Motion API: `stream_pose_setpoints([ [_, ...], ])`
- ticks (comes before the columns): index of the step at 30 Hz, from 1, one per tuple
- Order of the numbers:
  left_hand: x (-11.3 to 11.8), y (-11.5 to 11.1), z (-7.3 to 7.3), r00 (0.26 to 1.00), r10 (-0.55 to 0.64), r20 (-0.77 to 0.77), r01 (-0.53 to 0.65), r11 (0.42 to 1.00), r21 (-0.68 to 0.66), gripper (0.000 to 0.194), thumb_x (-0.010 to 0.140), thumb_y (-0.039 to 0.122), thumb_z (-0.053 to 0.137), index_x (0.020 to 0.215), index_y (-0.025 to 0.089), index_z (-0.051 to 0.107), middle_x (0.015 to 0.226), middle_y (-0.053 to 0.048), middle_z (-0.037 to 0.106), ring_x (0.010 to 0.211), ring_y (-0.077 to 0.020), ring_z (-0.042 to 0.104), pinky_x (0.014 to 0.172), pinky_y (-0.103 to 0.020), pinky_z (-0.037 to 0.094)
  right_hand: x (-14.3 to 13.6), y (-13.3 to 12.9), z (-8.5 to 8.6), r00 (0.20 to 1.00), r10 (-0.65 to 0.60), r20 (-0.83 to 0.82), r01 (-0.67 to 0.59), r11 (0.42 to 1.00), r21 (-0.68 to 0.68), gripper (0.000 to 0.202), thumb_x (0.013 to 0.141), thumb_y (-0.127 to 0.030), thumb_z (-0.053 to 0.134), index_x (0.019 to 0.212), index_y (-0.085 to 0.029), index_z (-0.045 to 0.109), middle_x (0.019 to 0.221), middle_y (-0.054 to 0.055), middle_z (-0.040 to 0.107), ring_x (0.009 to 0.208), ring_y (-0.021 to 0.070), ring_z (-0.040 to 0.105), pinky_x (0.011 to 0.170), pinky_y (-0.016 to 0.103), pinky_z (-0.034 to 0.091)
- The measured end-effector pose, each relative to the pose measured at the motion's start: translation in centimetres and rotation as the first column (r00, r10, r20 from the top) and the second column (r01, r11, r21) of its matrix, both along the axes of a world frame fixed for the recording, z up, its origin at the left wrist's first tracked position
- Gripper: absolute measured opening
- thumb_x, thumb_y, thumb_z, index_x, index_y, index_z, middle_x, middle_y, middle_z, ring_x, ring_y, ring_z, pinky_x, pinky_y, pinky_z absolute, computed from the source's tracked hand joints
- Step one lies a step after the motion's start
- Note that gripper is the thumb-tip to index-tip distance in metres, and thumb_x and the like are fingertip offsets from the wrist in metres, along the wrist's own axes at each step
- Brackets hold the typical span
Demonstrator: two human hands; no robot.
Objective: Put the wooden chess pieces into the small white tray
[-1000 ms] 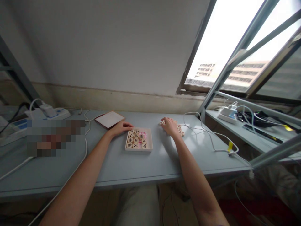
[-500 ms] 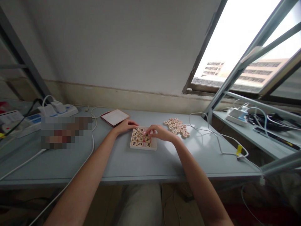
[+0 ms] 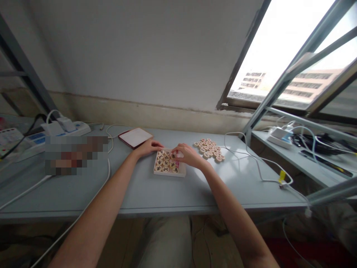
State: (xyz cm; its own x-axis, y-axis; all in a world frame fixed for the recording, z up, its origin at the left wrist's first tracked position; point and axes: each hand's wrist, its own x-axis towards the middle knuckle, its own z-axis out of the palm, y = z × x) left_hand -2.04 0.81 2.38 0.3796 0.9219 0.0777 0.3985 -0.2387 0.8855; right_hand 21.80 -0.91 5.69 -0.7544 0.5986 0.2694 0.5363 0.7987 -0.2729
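A shallow white box [image 3: 170, 174] sits on the desk in front of me, part-filled with rows of round wooden Chinese chess pieces [image 3: 166, 163] bearing dark characters. My left hand [image 3: 148, 147] rests at the box's far left corner, its fingers stretched out against the rim. Over the far right part of the box is my right hand [image 3: 187, 154], fingertips closed on a Chinese chess piece [image 3: 173, 156] at the end of a row. Something pink shows on the box floor beside the pieces. To the right, a loose cluster of more pieces [image 3: 209, 149] lies on the desk.
A reddish-brown lid [image 3: 135, 137] with a white inside lies behind my left hand. White cables [image 3: 110, 167] cross the desk on the left, and another cable [image 3: 252, 158] loops at the right. Power strips [image 3: 80, 128] stand far left. Metal frame posts [image 3: 258, 115] rise on both sides.
My right hand has lowered slightly over the pieces, its fingers flatter and nearer the row's end. My left hand stays at the box corner. The view has shifted a little.
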Motion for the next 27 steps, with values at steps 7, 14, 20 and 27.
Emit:
stream_pose_setpoints([
  [7, 0.1, -0.2, 0.0, 1.0, 0.007, 0.017, -0.007, 1.0, -0.001, 0.037, 0.064, 0.04, 0.062, 0.088, 0.012, 0.066, 0.087, -0.008, 0.067, 0.084, -0.0197, 0.058, 0.078, -0.03, 0.042, 0.4, 0.3, 0.2, 0.999, -0.016, -0.048, 0.015, 1.0, -0.027, 0.023, 0.07, -0.036, 0.063, 0.087, -0.02, 0.063, 0.084, 0.003, 0.054, 0.082, 0.0153, 0.049, 0.074, 0.025, 0.037],
  [14, 0.3, -0.5, 0.2, 0.999, 0.03, 0.028, -0.03, 1.0, -0.008, 0.037, 0.064, 0.041, 0.061, 0.086, 0.012, 0.066, 0.085, -0.007, 0.067, 0.083, -0.0196, 0.058, 0.078, -0.03, 0.042, 5.3, 2.9, -0.1, 0.912, -0.407, -0.052, 0.409, 0.912, 0.039, 0.016, 0.073, -0.028, 0.059, 0.085, -0.018, 0.059, 0.081, 0.004, 0.054, 0.077, 0.0156, 0.05, 0.072, 0.027, 0.037],
  [20, 0.3, -0.5, 0.3, 1.0, 0.023, 0.019, -0.023, 1.0, -0.012, 0.038, 0.064, 0.041, 0.061, 0.088, 0.012, 0.065, 0.087, -0.008, 0.066, 0.084, -0.0199, 0.058, 0.079, -0.03, 0.042, 5.9, 3.1, 0.5, 0.915, -0.402, -0.044, 0.403, 0.914, 0.039, 0.017, 0.072, -0.022, 0.058, 0.089, -0.018, 0.058, 0.083, 0.004, 0.053, 0.074, 0.0145, 0.049, 0.07, 0.027, 0.036],
  [27, 0.2, -0.3, 0.3, 1.0, 0.005, 0.006, -0.005, 1.0, 0.001, 0.039, 0.064, 0.042, 0.06, 0.088, 0.012, 0.066, 0.086, -0.008, 0.067, 0.082, -0.0195, 0.057, 0.077, -0.03, 0.042, -0.1, -0.8, 1.4, 0.988, 0.153, -0.014, -0.15, 0.939, -0.31, 0.027, 0.066, -0.028, 0.067, 0.092, -0.022, 0.064, 0.085, 0.001, 0.059, 0.075, 0.0113, 0.05, 0.066, 0.02, 0.038],
])
